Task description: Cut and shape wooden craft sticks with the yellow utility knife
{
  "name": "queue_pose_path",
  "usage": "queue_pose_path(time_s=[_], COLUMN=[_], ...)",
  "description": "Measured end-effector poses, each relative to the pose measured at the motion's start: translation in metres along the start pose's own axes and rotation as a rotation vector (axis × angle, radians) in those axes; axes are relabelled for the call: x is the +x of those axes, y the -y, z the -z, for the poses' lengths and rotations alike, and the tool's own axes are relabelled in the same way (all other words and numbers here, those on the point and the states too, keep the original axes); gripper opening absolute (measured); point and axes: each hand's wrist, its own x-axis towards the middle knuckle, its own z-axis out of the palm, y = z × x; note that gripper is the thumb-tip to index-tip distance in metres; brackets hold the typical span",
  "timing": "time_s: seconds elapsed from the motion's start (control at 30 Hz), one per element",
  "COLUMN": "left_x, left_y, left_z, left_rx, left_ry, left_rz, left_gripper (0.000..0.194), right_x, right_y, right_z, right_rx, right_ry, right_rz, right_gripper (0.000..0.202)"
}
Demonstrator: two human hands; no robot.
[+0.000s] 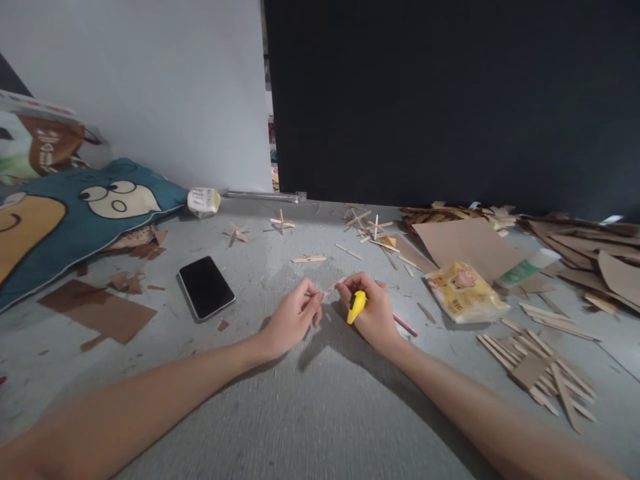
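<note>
Near the middle of the grey table (240, 427), my left hand (295, 317) pinches one end of a small thin wooden piece (329, 291). My right hand (367, 310) is closed around a yellow cutter (357, 307), and its fingertips are at the other end of the same piece. Just beyond the hands lies a flat wooden stick piece (309, 259). Farther back are star-shaped stick pieces (283, 222). A red pencil (405, 325) lies beside my right wrist.
A black phone (206, 288), brown cardboard (97, 310) and a blue cushion (100, 207) are on the left. To the right are a yellow packet (465, 291), a green-and-white tube (529, 268), a pile of wooden sticks (543, 373) and cardboard pieces (620, 277).
</note>
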Motion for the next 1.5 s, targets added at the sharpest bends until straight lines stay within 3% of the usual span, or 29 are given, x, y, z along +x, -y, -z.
queue_pose_path(time_s=[0.1, 0.23, 0.37, 0.47, 0.77, 1.07, 1.27, 1.33, 1.5], left_x=[0.0, 0.0, 0.001, 0.002, 0.003, 0.006, 0.013, 0.013, 0.002], left_y=[0.001, 0.0, -0.001, -0.001, -0.003, -0.001, 0.003, 0.001, -0.008], left_z=[-0.001, -0.002, -0.001, 0.0, 0.001, 0.001, 0.003, 0.003, 0.0], left_rx=[-0.015, -0.052, -0.064, -0.084, -0.169, -0.281, -0.482, -0.482, -0.336], left_ry=[-0.001, 0.005, 0.003, -0.001, -0.075, -0.232, -0.452, -0.399, -0.09], left_rz=[-0.008, 0.017, 0.026, 0.035, 0.047, 0.122, 0.173, 0.153, 0.039], left_gripper=[0.031, 0.033, 0.036, 0.04, 0.042, 0.044, 0.042, 0.038, 0.045], right_x=[0.0, -0.001, -0.001, 0.0, -0.001, -0.003, -0.007, -0.007, -0.007], right_y=[0.001, 0.002, -0.001, 0.0, 0.007, 0.008, 0.007, 0.006, 0.005], right_z=[-0.001, -0.001, 0.0, 0.002, 0.01, 0.009, 0.009, 0.009, 0.01], right_rx=[0.024, 0.054, 0.101, 0.113, 0.075, 0.023, 0.05, 0.062, 0.051], right_ry=[-0.01, 0.03, 0.109, 0.102, 0.166, 0.195, 0.132, 0.128, 0.15], right_rz=[-0.085, -0.121, -0.127, -0.138, -0.015, 0.028, -0.027, -0.035, -0.027], right_gripper=[0.023, 0.036, 0.02, 0.022, 0.028, 0.031, 0.032, 0.032, 0.031])
